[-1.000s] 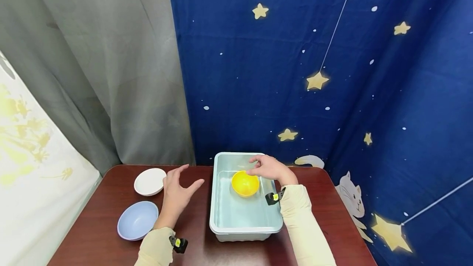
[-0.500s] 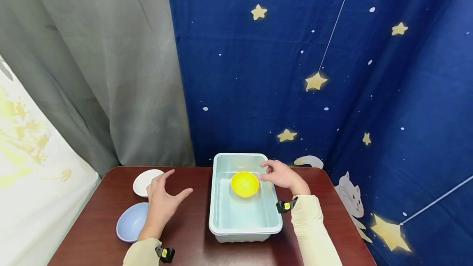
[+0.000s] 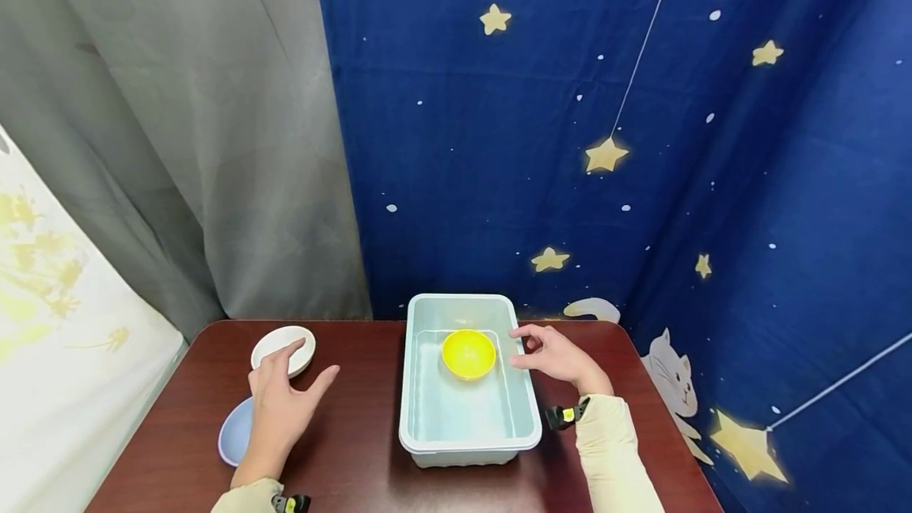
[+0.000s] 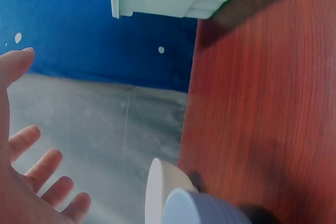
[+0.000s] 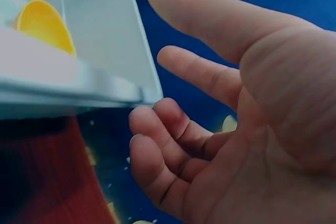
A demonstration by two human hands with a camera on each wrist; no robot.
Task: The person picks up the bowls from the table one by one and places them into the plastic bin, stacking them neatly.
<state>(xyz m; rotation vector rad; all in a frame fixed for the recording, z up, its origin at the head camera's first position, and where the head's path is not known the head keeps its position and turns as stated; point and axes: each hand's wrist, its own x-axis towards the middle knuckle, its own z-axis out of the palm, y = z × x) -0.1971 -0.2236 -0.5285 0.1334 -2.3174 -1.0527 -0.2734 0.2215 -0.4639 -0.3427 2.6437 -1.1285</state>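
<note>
A yellow bowl (image 3: 469, 355) sits inside the pale blue plastic basin (image 3: 470, 446), toward its far end. My right hand (image 3: 556, 355) is at the basin's right rim, holding nothing, its thumb and fingers apart. Over on the left, my left hand (image 3: 279, 404) hovers with thumb and fingers spread and nothing between them. It overlaps a blue bowl (image 3: 235, 434) and the near edge of a white bowl (image 3: 302, 355) in the head view. The left wrist view shows the white bowl (image 4: 164, 187) and blue bowl (image 4: 202, 208) below the hand's fingers.
All of it stands on a dark red wooden table (image 3: 356, 450). Behind its far edge hang a grey curtain (image 3: 278, 180) and a blue curtain with stars (image 3: 456, 180). A white patterned cloth (image 3: 64, 323) lies along the left side.
My left hand has moved left and down, over toward the blue bowl. My right hand has drawn away from the yellow bowl to the basin's right rim. The bowls stay put.
</note>
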